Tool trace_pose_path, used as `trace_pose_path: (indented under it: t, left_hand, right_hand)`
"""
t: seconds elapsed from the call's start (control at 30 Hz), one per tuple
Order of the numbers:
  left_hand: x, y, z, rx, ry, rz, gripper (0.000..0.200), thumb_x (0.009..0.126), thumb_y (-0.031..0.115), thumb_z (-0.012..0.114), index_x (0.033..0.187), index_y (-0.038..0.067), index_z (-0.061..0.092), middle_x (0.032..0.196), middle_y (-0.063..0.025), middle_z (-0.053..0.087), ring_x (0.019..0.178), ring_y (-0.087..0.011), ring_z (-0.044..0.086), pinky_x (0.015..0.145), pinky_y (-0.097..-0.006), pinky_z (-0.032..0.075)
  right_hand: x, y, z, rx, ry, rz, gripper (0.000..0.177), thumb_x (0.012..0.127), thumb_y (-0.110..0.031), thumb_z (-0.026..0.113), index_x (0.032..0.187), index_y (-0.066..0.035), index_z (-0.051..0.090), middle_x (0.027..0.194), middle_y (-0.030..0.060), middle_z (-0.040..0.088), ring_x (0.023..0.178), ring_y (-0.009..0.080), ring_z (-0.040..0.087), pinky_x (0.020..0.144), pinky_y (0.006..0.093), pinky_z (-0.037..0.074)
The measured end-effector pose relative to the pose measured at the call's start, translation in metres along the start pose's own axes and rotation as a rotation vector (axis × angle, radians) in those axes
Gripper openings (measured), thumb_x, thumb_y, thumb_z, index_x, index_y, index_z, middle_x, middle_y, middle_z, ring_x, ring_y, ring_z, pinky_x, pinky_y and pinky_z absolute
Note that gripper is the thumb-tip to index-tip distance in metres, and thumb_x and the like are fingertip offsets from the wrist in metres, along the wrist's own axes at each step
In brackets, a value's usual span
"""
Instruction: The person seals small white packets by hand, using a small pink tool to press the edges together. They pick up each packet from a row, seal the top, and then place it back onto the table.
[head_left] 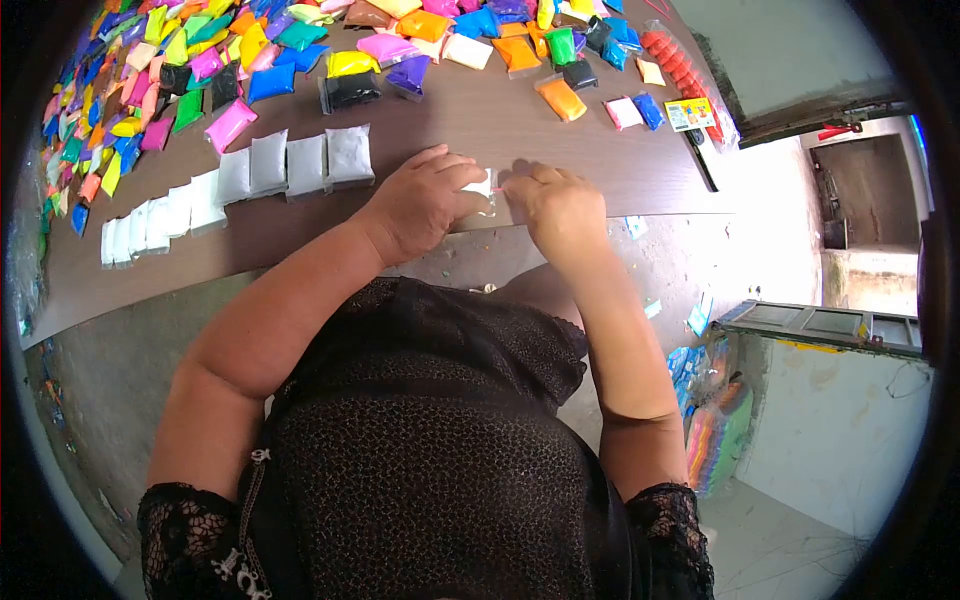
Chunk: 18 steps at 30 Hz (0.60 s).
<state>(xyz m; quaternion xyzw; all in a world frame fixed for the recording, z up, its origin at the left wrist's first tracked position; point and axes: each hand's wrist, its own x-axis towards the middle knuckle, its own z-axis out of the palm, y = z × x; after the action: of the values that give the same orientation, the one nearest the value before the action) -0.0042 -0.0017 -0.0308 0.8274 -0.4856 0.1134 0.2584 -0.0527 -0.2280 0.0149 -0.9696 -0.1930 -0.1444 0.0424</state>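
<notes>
At the table's near edge, my left hand [425, 205] is closed on a small white packet [482, 188] in clear wrapping, partly covered by its fingers. My right hand [562, 205] is just to the right, fingers curled in a pinch. A tiny pinkish bit shows by its fingertips at the packet's edge; what it is I cannot make out. Left of my left hand lies a row of flat packets: several greyish-white ones [306, 165] nearest, then smaller white ones [178, 210] further left.
A big heap of colourful packets [200, 60] covers the brown table's [440, 120] far left. An orange packet [560, 98] and a blue packet [649, 111] lie farther right. Red items in clear plastic [672, 65] and a yellow card [689, 114] are at the right edge.
</notes>
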Motion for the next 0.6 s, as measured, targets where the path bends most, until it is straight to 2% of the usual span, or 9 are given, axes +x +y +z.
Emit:
trace_pose_path:
  t: [0.2, 0.57, 0.6]
  left_hand:
    - [0.0004, 0.0002, 0.0017, 0.003, 0.012, 0.011, 0.020, 0.089, 0.019, 0.062, 0.103, 0.023, 0.076, 0.128, -0.0029, 0.063, 0.130, -0.0217, 0.056, 0.118, -0.0480, 0.038]
    - [0.0004, 0.0001, -0.0008, 0.004, -0.007, 0.001, 0.020, 0.089, 0.020, 0.062, 0.103, 0.024, 0.076, 0.130, -0.0034, 0.063, 0.131, -0.0221, 0.056, 0.118, -0.0476, 0.038]
    - [0.0004, -0.0005, -0.0005, -0.013, 0.007, 0.012, 0.019, 0.087, 0.020, 0.065, 0.104, 0.021, 0.074, 0.130, -0.0053, 0.064, 0.130, -0.0243, 0.057, 0.117, -0.0490, 0.039]
  right_hand:
    - [-0.0012, 0.0008, 0.0015, 0.031, 0.072, -0.074, 0.012, 0.086, -0.019, 0.069, 0.098, -0.018, 0.073, 0.112, 0.0031, 0.073, 0.096, 0.0255, 0.072, 0.078, 0.0411, 0.058]
    - [0.0004, -0.0024, -0.0008, -0.068, -0.027, -0.049, 0.010, 0.089, -0.020, 0.067, 0.096, -0.015, 0.072, 0.108, 0.0048, 0.074, 0.096, 0.0259, 0.072, 0.078, 0.0418, 0.058]
    - [-0.0022, -0.0026, 0.0003, -0.068, -0.027, -0.048, 0.010, 0.089, -0.020, 0.067, 0.096, -0.015, 0.072, 0.108, 0.0048, 0.074, 0.096, 0.0259, 0.072, 0.078, 0.0418, 0.058]
